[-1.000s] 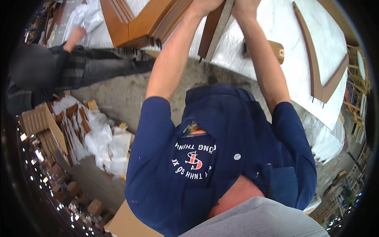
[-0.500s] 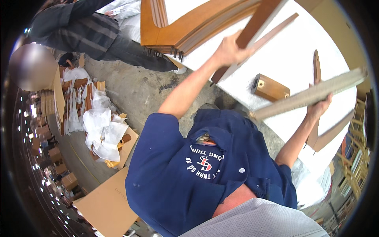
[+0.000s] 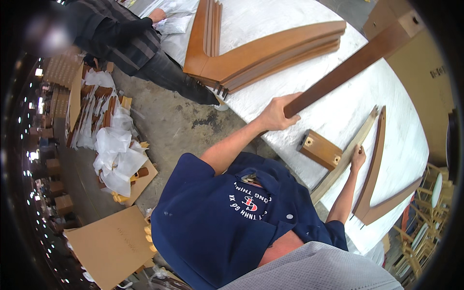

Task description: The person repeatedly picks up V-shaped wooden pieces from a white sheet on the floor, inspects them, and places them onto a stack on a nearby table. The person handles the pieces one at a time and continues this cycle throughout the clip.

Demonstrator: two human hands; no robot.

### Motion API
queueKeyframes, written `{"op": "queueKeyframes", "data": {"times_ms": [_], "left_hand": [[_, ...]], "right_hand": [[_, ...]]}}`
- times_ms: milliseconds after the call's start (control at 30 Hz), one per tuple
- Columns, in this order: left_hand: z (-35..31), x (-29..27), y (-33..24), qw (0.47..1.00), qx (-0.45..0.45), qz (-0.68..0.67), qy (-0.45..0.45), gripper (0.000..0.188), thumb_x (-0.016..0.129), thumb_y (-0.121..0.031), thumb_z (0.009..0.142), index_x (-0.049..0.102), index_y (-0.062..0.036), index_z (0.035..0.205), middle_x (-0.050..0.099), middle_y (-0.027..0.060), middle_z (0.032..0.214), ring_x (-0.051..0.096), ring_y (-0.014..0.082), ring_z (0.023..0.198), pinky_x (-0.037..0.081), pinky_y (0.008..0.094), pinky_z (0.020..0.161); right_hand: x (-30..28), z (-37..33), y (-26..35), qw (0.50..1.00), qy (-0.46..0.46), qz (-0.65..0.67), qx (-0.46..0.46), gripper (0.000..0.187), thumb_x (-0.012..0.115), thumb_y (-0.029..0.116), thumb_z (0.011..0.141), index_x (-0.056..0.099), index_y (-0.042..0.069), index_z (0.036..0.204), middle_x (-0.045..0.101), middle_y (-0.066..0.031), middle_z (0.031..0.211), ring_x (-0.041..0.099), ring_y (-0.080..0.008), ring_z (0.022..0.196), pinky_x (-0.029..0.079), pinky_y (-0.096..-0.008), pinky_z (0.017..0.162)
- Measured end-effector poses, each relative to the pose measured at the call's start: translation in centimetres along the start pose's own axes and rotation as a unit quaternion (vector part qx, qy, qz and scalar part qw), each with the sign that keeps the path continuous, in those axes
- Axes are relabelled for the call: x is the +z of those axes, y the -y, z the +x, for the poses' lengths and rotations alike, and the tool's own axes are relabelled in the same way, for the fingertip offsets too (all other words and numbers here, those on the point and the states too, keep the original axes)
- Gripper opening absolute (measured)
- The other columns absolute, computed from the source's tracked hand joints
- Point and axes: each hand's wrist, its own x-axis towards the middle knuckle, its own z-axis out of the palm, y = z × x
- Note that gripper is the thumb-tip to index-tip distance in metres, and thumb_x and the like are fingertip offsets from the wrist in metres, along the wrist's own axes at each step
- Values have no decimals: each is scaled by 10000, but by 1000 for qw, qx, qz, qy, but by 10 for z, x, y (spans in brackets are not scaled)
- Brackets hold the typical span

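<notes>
My left hand (image 3: 279, 114) is wrapped round the near end of a long brown wooden bar (image 3: 348, 67), which slants up to the far right above the white table (image 3: 407, 137). In my right hand (image 3: 358, 158) is a long pale wooden strip (image 3: 365, 131), its near end reaching the table's front edge beside my shirt. A short brown wooden block (image 3: 321, 150) with metal-lined holes lies between my two hands, left of the strip. Just right of the strip rests a V-shaped brown wooden frame piece (image 3: 373, 186).
Several stacked V-shaped frame pieces (image 3: 270, 50) lie at the far left of the table, with a person in dark clothes (image 3: 130, 41) beside them. On the floor at left are wrapped wooden parts (image 3: 116, 159) and a cardboard box (image 3: 108, 244). Chair frames (image 3: 420, 232) stand at right.
The pale strip has swung from lying across the table to a steeper slant, down between block and V-shaped piece. The brown bar has tilted further right. My view has shifted too.
</notes>
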Motion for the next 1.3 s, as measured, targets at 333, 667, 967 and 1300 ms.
{"op": "queueKeyframes", "data": {"times_ms": [333, 667, 967, 1300], "left_hand": [[41, -149, -6, 980, -112, -164, -10, 458, 717, -164, 766, 609, 56, 1154, 681, 167, 1028, 668, 241, 911, 516, 367, 866], [67, -399, 173, 934, -264, -14, -239, 440, 697, -337, 886, 682, 90, 992, 701, 130, 883, 665, 156, 799, 520, 271, 657], [95, -395, 213, 879, -365, 200, -231, 571, 683, -471, 843, 699, 73, 1015, 723, 200, 922, 682, 232, 888, 509, 365, 811], [115, -349, 132, 807, -194, 509, -228, 410, 670, -383, 863, 713, -41, 1084, 651, 169, 1038, 647, 275, 888, 507, 408, 791]], "right_hand": [[162, -24, 283, 806, 133, 537, 211, 731, 587, 506, 931, 386, -8, 1410, 467, -196, 1411, 456, -308, 1297, 358, -411, 1099], [176, -30, 445, 816, 263, 513, 46, 528, 555, 345, 975, 467, -74, 1284, 615, -163, 1182, 657, -213, 981, 572, -376, 771], [206, 23, 454, 909, 277, 309, 40, 537, 642, 502, 898, 599, -34, 896, 619, -100, 686, 616, -155, 542, 528, -272, 487], [72, 19, 319, 992, 99, 68, -36, 492, 614, 483, 917, 655, -6, 893, 691, -159, 811, 683, -242, 786, 539, -357, 747]]}}
